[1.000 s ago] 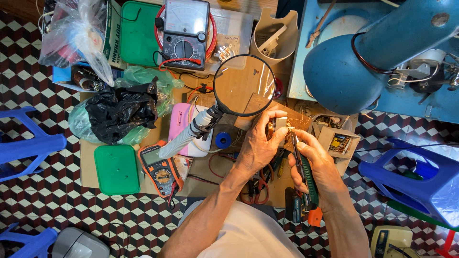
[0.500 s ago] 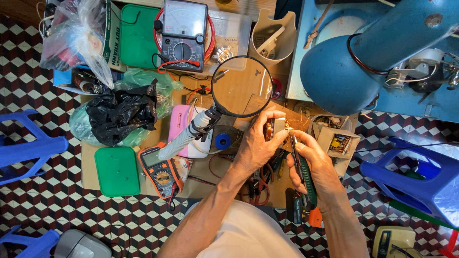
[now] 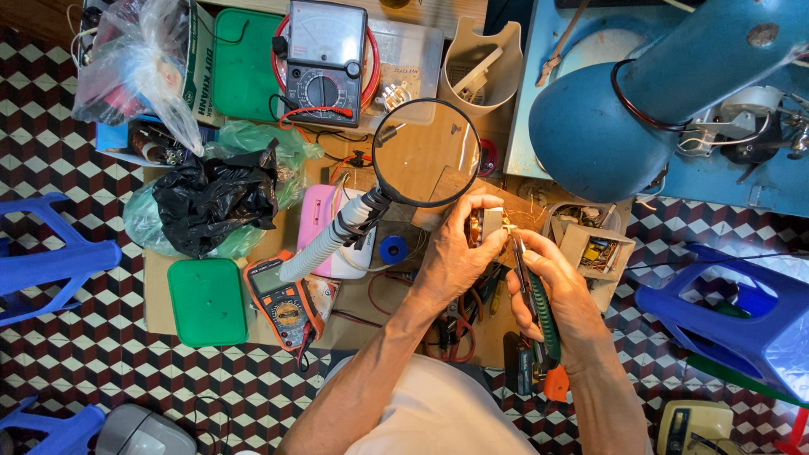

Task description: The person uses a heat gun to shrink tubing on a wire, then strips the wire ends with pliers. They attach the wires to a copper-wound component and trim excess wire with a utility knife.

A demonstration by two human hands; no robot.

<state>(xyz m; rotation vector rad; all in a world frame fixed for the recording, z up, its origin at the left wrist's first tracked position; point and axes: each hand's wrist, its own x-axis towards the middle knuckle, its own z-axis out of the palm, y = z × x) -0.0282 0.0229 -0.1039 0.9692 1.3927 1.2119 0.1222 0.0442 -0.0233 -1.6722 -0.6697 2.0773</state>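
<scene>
Left hand (image 3: 451,261): grip closed round a small part (image 3: 486,226), fingers curled over the top of it, thumb underneath; it sits just below the magnifier's rim.
Right hand (image 3: 560,291): grip wrapped tight on a tool (image 3: 539,312) with a green ribbed handle and an orange butt end, thin tip pointing up the frame.
Tool tip: right at the part, touching or a hair off, too fine to tell.
Part: light, boxy, with thin coppery wires fanning out to its right; held in the air over the worktop (image 3: 156,295), dead centre between both hands.
Magnifier (image 3: 426,153): round black-rimmed lens on a grey flexible neck, hanging just above the left hand's fingers.
Small spool (image 3: 393,249): blue, on the worktop just left of the left hand.
Pink box (image 3: 324,221): behind the magnifier's neck, partly covered by it.
Orange meter (image 3: 286,303): lying flat, lower left of the hands, next to a green lid (image 3: 206,302).
Big meter (image 3: 325,61): black analogue dial, top of the worktop, red lead draped across it.
Black bag (image 3: 215,198): crumpled, sitting on green plastic, well left of the hands.
Lamp (image 3: 607,118): blue shade, large, upper right, near the hands.
Open box (image 3: 590,248): cardboard, bits inside, just right of the part.
Stools: blue stool (image 3: 725,312) on the right over the chequered floor (image 3: 50,168).
</scene>
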